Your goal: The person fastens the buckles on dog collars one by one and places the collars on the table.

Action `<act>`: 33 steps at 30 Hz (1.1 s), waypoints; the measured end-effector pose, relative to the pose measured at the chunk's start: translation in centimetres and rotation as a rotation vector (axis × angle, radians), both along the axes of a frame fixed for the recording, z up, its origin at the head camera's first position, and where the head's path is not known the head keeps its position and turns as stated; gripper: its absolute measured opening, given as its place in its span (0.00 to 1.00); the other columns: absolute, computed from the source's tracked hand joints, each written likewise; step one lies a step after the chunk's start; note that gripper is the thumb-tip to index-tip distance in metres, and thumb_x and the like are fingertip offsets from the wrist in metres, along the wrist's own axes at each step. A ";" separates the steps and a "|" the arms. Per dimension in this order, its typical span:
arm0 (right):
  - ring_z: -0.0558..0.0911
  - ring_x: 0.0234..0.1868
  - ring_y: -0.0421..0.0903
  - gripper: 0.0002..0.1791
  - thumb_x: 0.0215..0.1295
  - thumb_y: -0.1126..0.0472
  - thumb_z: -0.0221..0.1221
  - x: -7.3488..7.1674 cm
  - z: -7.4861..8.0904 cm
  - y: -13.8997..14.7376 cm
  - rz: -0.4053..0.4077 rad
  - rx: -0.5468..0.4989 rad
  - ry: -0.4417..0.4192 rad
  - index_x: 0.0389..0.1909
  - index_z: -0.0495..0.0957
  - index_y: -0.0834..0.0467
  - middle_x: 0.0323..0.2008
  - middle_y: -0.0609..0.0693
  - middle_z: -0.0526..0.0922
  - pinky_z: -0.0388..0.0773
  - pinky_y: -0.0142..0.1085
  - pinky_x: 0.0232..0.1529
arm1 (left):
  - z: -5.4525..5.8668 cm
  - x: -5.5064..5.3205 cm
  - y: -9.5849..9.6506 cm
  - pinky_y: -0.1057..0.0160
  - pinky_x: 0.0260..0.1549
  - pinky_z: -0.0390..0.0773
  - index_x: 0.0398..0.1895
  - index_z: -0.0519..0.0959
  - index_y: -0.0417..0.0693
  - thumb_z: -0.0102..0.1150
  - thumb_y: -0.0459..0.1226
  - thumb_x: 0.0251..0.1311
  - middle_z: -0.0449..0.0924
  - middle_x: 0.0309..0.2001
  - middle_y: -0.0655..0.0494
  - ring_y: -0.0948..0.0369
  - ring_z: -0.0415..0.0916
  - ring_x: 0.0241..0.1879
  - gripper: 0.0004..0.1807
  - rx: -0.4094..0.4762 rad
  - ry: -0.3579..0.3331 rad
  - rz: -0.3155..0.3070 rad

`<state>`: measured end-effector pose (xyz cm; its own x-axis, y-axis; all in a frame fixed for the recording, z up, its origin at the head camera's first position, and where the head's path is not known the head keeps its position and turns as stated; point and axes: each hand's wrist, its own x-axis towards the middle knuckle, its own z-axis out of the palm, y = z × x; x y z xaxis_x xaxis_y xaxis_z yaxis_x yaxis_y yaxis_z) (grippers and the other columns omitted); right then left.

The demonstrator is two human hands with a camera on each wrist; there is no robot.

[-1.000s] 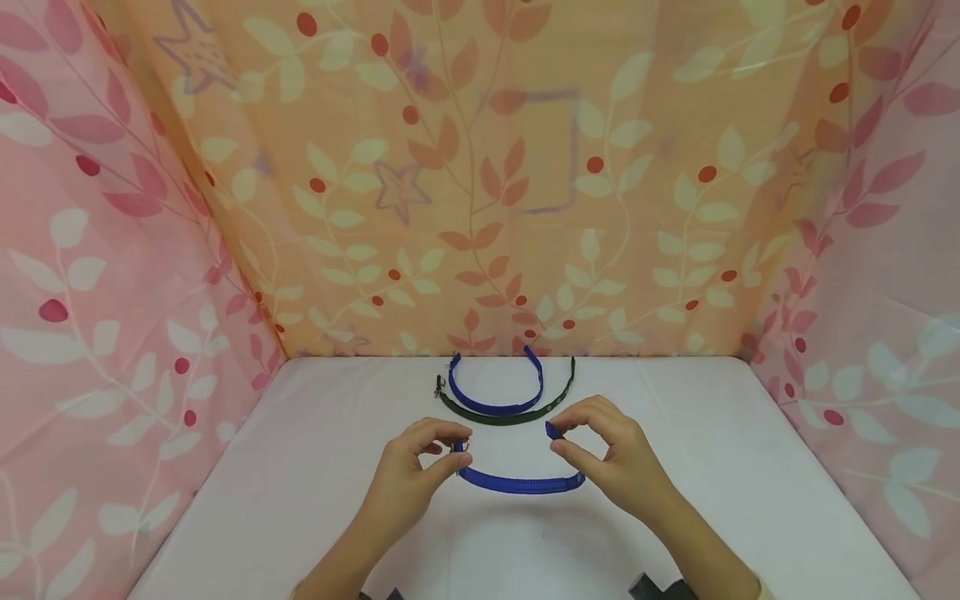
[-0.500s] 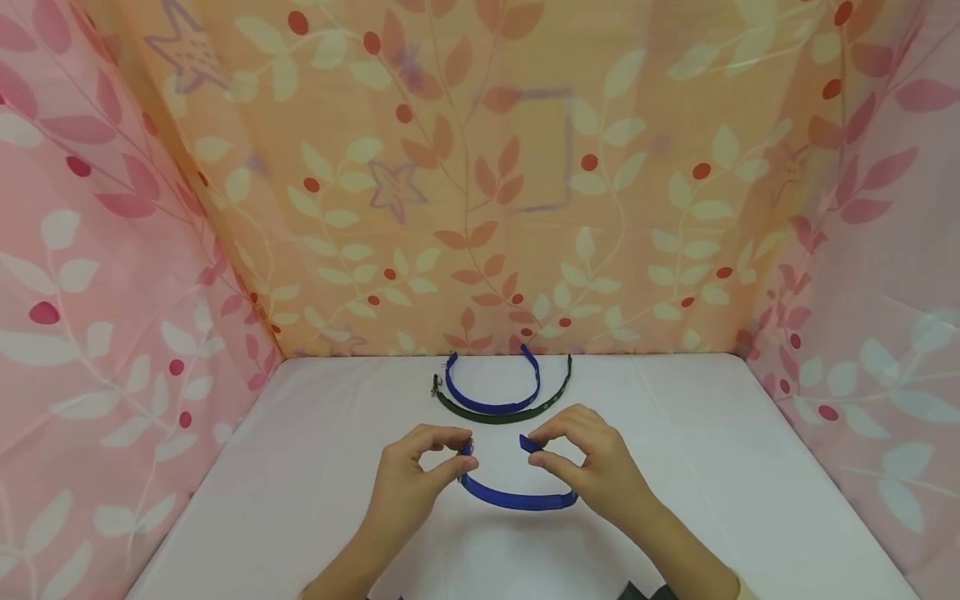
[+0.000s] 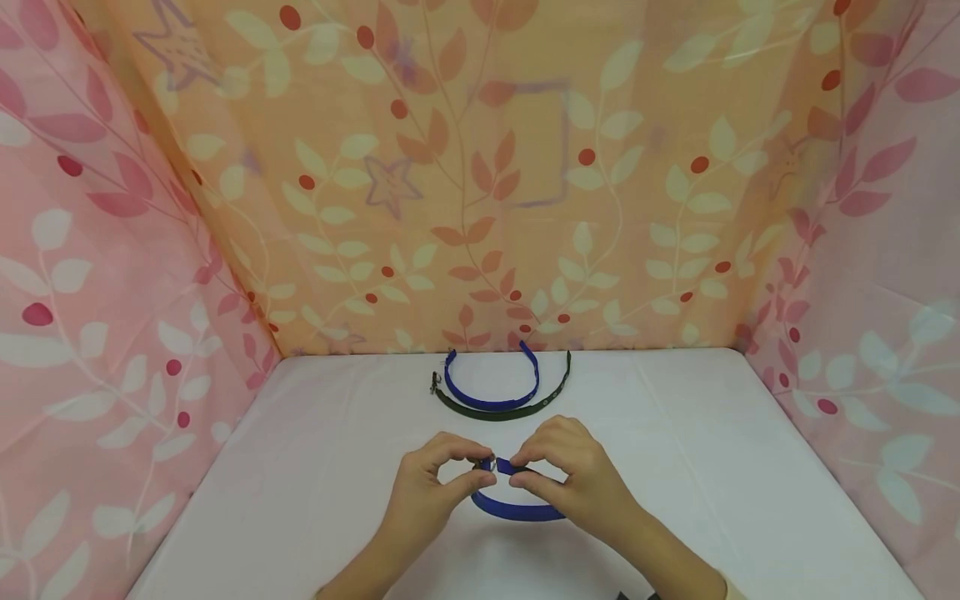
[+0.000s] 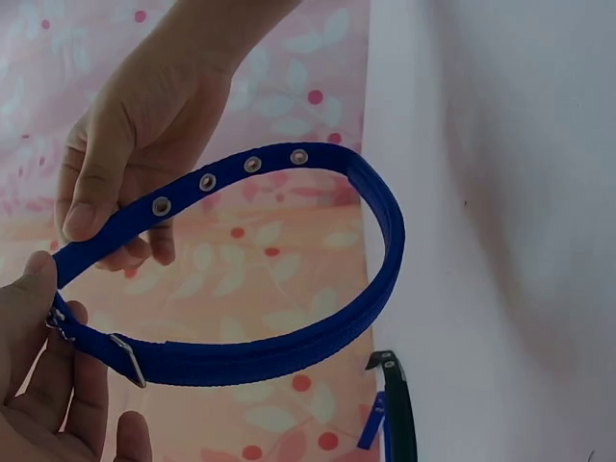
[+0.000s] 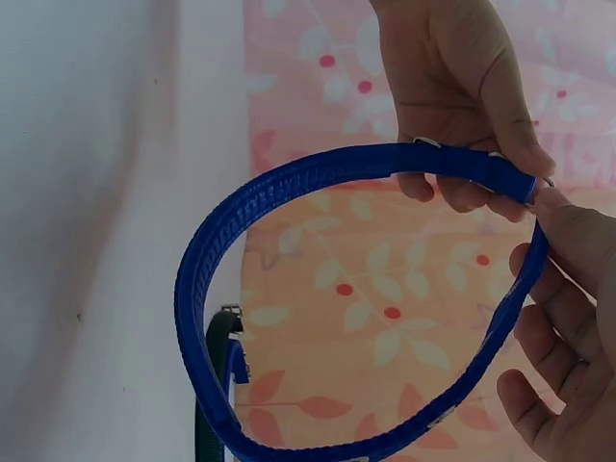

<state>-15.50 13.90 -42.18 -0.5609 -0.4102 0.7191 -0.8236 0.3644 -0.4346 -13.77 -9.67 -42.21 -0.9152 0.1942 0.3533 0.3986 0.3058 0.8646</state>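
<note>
A blue collar (image 4: 260, 361) with metal eyelets and a buckle is held up above the table, bent into a loop. My left hand (image 3: 435, 483) pinches its buckle end between thumb and fingers. The pointed strap end is pinched by my right hand (image 3: 570, 471), its tip right at the metal buckle (image 3: 489, 463). In the left wrist view several eyelets (image 4: 207, 181) run along the strap near the right hand, and a metal ring (image 4: 128, 361) hangs by the buckle. The loop's right side is partly hidden behind my right hand in the head view.
On the white table (image 3: 315, 467), near its back edge, a second blue collar (image 3: 491, 406) lies curved inside a dark green collar (image 3: 487, 415). Patterned cloth walls (image 3: 450, 167) stand at the back and both sides.
Both hands have come together: the right hand moved left with the strap end and the left hand slightly right. The collar's loop has closed up, strap tip meeting the buckle.
</note>
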 end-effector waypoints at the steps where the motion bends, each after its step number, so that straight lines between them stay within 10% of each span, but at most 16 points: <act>1: 0.77 0.44 0.35 0.13 0.56 0.57 0.76 0.0 0.0 -0.1 0.012 -0.006 0.021 0.41 0.86 0.44 0.37 0.32 0.85 0.72 0.31 0.49 | 0.0 0.1 0.1 0.62 0.51 0.80 0.42 0.87 0.71 0.77 0.43 0.55 0.85 0.40 0.70 0.64 0.81 0.47 0.13 -0.004 -0.015 -0.002; 14: 0.79 0.42 0.38 0.10 0.58 0.56 0.75 0.7 0.0 -1.0 0.040 -0.041 0.199 0.40 0.87 0.49 0.35 0.37 0.86 0.69 0.32 0.51 | 0.2 0.4 0.2 0.64 0.43 0.80 0.41 0.88 0.62 0.77 0.47 0.54 0.87 0.39 0.68 0.57 0.80 0.45 0.12 -0.019 -0.189 -0.083; 33: 0.78 0.44 0.34 0.11 0.61 0.54 0.73 -0.2 1.0 1.7 -0.030 0.123 -0.046 0.43 0.86 0.43 0.39 0.30 0.85 0.71 0.34 0.51 | 2.2 0.6 -1.0 0.54 0.58 0.75 0.45 0.87 0.56 0.75 0.40 0.57 0.88 0.44 0.60 0.54 0.80 0.47 0.12 0.208 -0.158 0.022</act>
<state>-15.67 15.58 -41.14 -0.6054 -0.4762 0.6377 -0.7918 0.4414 -0.4222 -13.22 -10.69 -40.04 -0.9653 0.1120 0.2359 0.2490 0.1224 0.9607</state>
